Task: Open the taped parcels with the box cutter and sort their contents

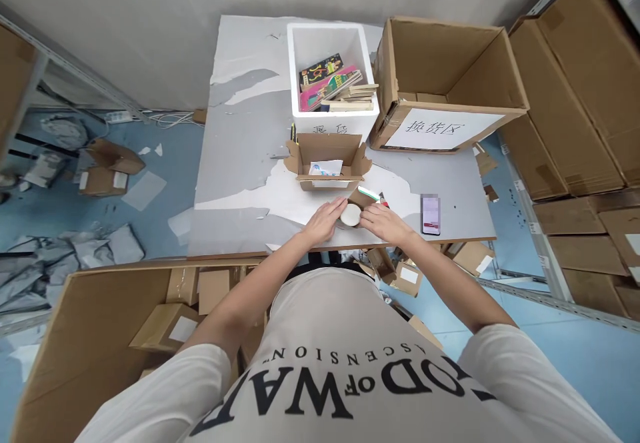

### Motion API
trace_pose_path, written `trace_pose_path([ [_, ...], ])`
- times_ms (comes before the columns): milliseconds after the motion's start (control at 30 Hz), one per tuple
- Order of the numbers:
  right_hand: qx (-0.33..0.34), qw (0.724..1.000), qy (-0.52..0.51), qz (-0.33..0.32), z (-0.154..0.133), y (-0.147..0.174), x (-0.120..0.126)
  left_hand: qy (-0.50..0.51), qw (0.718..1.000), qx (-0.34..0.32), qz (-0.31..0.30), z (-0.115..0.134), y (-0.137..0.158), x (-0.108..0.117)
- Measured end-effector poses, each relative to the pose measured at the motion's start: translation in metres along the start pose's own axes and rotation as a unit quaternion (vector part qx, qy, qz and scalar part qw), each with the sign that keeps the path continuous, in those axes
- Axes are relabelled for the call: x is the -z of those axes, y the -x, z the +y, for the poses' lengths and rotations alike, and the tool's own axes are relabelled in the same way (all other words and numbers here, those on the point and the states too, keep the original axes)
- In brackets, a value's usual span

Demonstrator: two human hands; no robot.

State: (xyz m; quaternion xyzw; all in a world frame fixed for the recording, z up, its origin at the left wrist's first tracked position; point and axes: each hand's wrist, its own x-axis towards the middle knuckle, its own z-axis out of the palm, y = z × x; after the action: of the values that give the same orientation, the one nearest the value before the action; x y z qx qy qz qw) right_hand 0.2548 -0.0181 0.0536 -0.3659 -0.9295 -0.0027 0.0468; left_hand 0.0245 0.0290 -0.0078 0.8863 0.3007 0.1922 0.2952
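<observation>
On the table near its front edge lies a round, cream-coloured object (351, 215), flat on top; its exact kind I cannot make out. My left hand (324, 220) rests at its left side, with the fingers stretched forward and close together. At the right side, my right hand (383, 222) has its fingers bent against the round object. Just behind it stands a brown cardboard piece with a white and green edge (369, 194), partly covered by the right hand. A bit of red shows beside that hand. Farther back sits an open small carton (327, 182) with a white and blue packet (326, 168) inside.
A white foam box (333, 122) of books (330, 86) and a large open carton (450, 126) with a handwritten label stand at the back. A phone (431, 214) lies at right. A big carton (100, 310) of boxes is below left; shelved cartons (575, 110) line the right.
</observation>
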Motion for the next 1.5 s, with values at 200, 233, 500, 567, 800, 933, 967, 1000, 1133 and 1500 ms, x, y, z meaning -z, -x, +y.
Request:
trace_pose_path([
  [200, -0.078, 0.988, -0.091, 0.097, -0.003, 0.027, -0.040, 0.042, 0.999, 0.025, -0.007, -0.002, -0.021, -0.003],
  [233, -0.088, 0.985, -0.111, 0.096, -0.006, 0.032, -0.044, 0.050, 0.998, 0.030, -0.006, -0.003, -0.027, -0.004],
  [500, -0.222, 0.966, -0.128, -0.025, -0.023, 0.000, -0.015, 0.108, 0.992, 0.063, 0.032, -0.004, -0.023, -0.015],
  [567, -0.229, 0.967, -0.079, -0.078, -0.023, -0.023, -0.001, 0.114, 0.988, 0.090, 0.060, -0.002, -0.018, -0.020],
  [800, -0.072, 0.976, 0.005, -0.205, -0.008, -0.068, 0.013, 0.129, 0.981, 0.113, 0.093, -0.014, -0.016, -0.027],
  [933, 0.005, 0.975, 0.048, -0.219, -0.003, -0.075, 0.011, 0.140, 0.982, 0.101, 0.081, -0.021, -0.014, -0.028],
  [967, 0.022, 0.973, 0.058, -0.222, -0.003, -0.076, 0.012, 0.140, 0.982, 0.100, 0.078, -0.022, -0.014, -0.029],
  [1000, 0.037, 0.971, 0.066, -0.226, -0.003, -0.076, 0.013, 0.138, 0.982, 0.100, 0.076, -0.022, -0.014, -0.029],
  [1133, 0.070, 0.967, 0.072, -0.235, -0.001, -0.077, 0.023, 0.121, 0.986, 0.090, 0.068, -0.020, -0.013, -0.029],
  [1500, 0.043, 0.984, 0.013, -0.172, 0.011, -0.071, 0.095, 0.099, 0.984, 0.109, 0.096, -0.013, -0.011, -0.023],
])
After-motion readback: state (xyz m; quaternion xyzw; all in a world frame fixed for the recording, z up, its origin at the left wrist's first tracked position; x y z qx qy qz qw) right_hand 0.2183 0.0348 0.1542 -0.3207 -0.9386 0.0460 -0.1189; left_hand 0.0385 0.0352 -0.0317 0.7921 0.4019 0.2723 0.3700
